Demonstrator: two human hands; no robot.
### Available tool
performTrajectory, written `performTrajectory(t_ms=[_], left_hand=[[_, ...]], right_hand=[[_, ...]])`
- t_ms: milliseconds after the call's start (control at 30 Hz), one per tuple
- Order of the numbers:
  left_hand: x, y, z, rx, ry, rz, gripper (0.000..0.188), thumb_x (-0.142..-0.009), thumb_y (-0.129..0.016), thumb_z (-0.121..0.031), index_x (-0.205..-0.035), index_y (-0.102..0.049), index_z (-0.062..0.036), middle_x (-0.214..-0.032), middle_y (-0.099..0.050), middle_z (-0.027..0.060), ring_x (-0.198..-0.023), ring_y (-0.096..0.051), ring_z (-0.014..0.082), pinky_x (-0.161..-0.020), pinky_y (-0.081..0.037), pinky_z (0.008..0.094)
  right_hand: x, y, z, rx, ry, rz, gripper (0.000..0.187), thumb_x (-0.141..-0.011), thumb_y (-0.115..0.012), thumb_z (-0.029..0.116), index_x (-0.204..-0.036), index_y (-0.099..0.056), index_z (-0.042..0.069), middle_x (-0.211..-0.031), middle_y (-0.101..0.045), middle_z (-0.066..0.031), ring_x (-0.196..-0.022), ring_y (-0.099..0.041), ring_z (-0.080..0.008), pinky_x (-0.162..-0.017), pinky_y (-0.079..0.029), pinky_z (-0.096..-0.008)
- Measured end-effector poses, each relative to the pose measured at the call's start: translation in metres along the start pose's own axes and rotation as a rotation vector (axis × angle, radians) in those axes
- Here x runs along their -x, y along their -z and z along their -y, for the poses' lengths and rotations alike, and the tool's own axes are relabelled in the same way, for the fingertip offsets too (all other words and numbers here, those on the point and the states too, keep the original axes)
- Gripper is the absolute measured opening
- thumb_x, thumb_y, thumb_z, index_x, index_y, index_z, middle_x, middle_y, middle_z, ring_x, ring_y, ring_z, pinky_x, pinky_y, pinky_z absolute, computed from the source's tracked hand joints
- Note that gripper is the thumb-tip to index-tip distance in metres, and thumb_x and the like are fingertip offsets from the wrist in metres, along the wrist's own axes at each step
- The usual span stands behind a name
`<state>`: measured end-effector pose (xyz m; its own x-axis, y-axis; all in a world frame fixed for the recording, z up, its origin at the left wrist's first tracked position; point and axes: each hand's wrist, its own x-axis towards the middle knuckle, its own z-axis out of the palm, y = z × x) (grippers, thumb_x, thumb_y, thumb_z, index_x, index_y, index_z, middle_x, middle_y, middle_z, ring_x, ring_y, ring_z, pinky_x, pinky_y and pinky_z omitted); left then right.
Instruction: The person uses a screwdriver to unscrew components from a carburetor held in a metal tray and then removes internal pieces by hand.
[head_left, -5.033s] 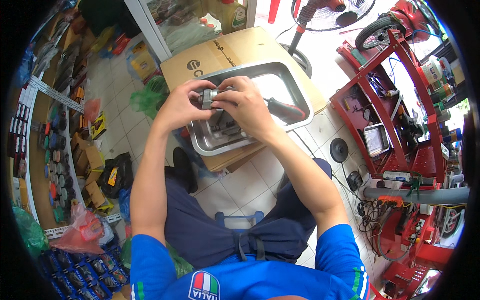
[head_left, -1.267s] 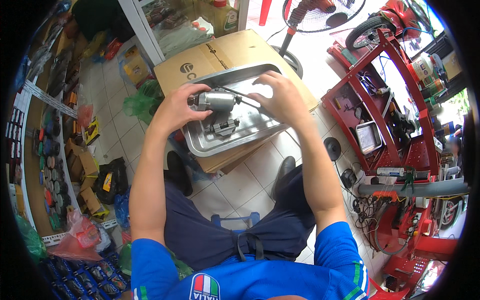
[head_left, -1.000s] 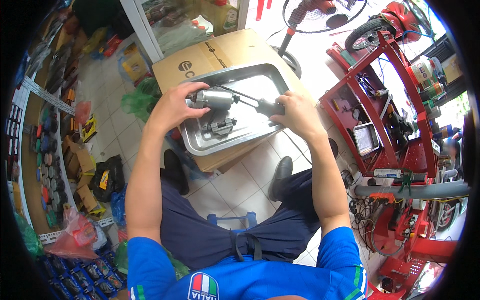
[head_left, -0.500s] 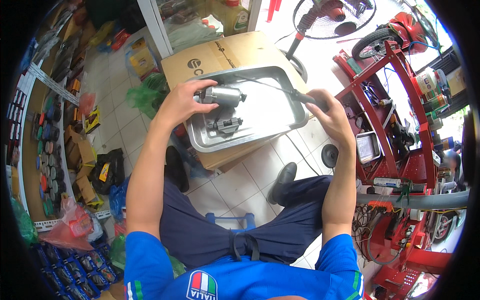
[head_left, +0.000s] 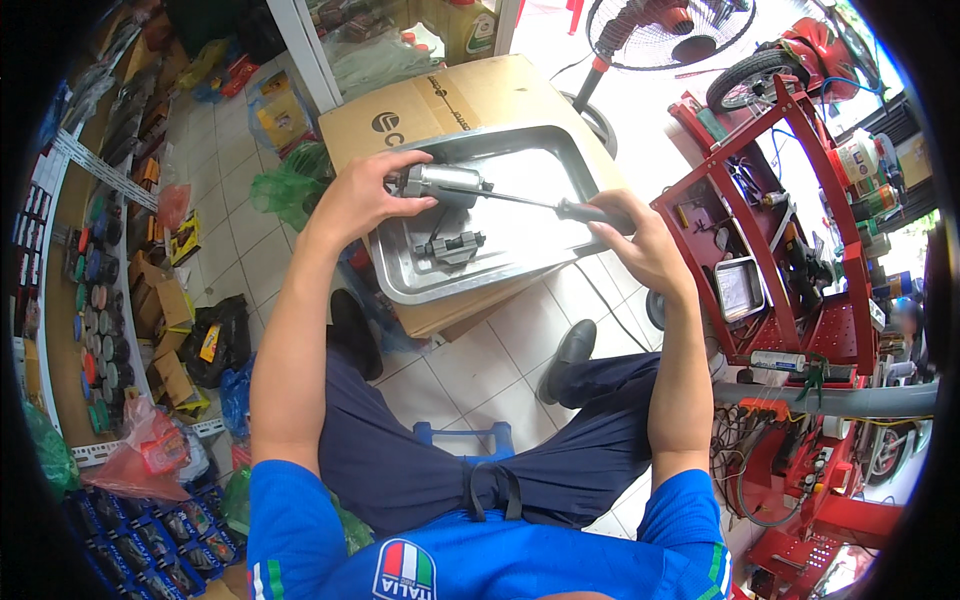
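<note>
My left hand (head_left: 362, 205) is closed around the left end of a silver cylindrical metal part (head_left: 458, 192), held over the left side of a metal tray (head_left: 430, 298). A dark-handled screwdriver (head_left: 575, 211) is gripped in my right hand (head_left: 648, 245) at the tray's right rim. Its long thin shaft points left, and the tip appears to meet or overlap the cylinder; whether they touch I cannot tell. Below the cylinder, a smaller grey metal fitting (head_left: 458, 248) with dark ends lies in the tray.
The tray rests on a cardboard box (head_left: 480, 95). A standing fan (head_left: 670, 30) is at the far right, and a red tool rack (head_left: 800, 220) stands right. Shelves of goods (head_left: 90, 330) line the left. A blue stool (head_left: 465, 438) shows between my legs.
My right hand has shifted slightly left and down with the screwdriver. Its shaft now crosses in front of the cylinder instead of lying above it. My left hand keeps its hold.
</note>
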<state>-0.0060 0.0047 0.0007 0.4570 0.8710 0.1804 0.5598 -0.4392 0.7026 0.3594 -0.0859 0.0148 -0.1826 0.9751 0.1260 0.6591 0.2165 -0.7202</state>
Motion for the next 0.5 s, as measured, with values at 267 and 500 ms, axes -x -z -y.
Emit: performTrajectory(t_ms=[267, 500], left_hand=[[-0.0004, -0.0002, 0.0031, -0.02, -0.008, -0.018, 0.057, -0.076, -0.085, -0.032, -0.124, -0.071, -0.0049, -0.107, -0.074, 0.0156, -0.091, -0.067, 0.0252, -0.084, -0.052, 0.0344], [-0.0006, 0.0015, -0.0029, -0.028, 0.07, 0.03, 0.059, -0.075, -0.087, -0.031, -0.127, -0.07, -0.0098, -0.122, -0.072, 0.0141, -0.105, -0.069, 0.0288, -0.094, -0.055, 0.0371]], right_hand=[[-0.003, -0.0024, -0.0011, -0.016, -0.001, 0.004, 0.03, -0.095, -0.071, 0.017, -0.12, -0.063, 0.002, -0.109, -0.072, -0.0143, -0.103, -0.068, -0.0232, -0.093, -0.052, -0.0356], [-0.0031, -0.0028, -0.0006, -0.007, -0.004, 0.002, 0.031, -0.095, -0.071, 0.016, -0.121, -0.063, 0.002, -0.11, -0.072, -0.0142, -0.104, -0.068, -0.0225, -0.093, -0.053, -0.0354]])
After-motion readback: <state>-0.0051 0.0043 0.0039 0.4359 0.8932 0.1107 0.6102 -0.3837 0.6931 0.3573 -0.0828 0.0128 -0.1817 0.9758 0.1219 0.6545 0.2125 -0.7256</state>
